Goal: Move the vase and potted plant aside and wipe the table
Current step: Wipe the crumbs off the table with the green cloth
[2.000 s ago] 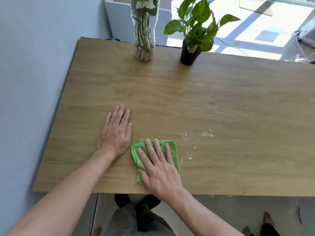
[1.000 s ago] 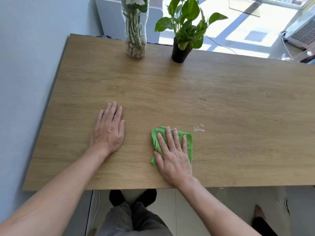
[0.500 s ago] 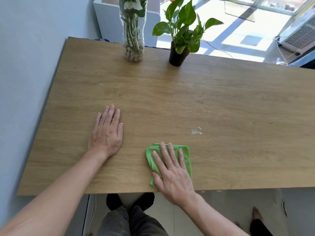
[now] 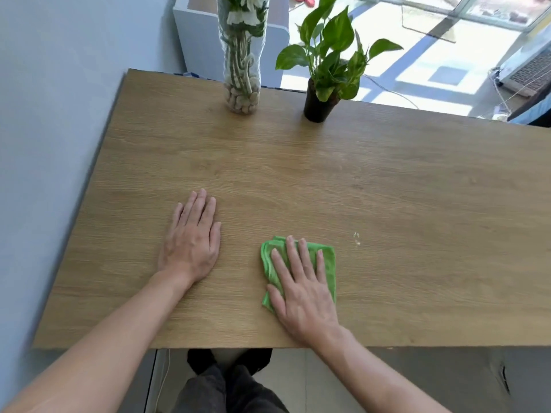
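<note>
A folded green cloth [image 4: 326, 257] lies on the wooden table [image 4: 328, 180] near its front edge. My right hand [image 4: 301, 290] lies flat on top of the cloth, fingers spread, pressing it down. My left hand [image 4: 192, 238] rests flat and empty on the bare wood to the left of the cloth. A few pale crumbs [image 4: 356, 238] sit just right of the cloth. At the far edge stand a tall clear glass vase [image 4: 241, 64] with pebbles and stems, and a potted plant [image 4: 320, 102] in a black pot to its right.
A blue-grey wall [image 4: 53, 114] runs along the table's left edge. A white cabinet [image 4: 202, 40] stands behind the vase. Beyond the far edge lies a sunlit floor with a cable [image 4: 390, 90]. My legs [image 4: 226, 386] show below the front edge.
My right hand has slid the cloth rightward along the front of the table, away from my left hand, with back-and-forth strokes. Fewer crumbs are visible now. My left hand has stayed put.
</note>
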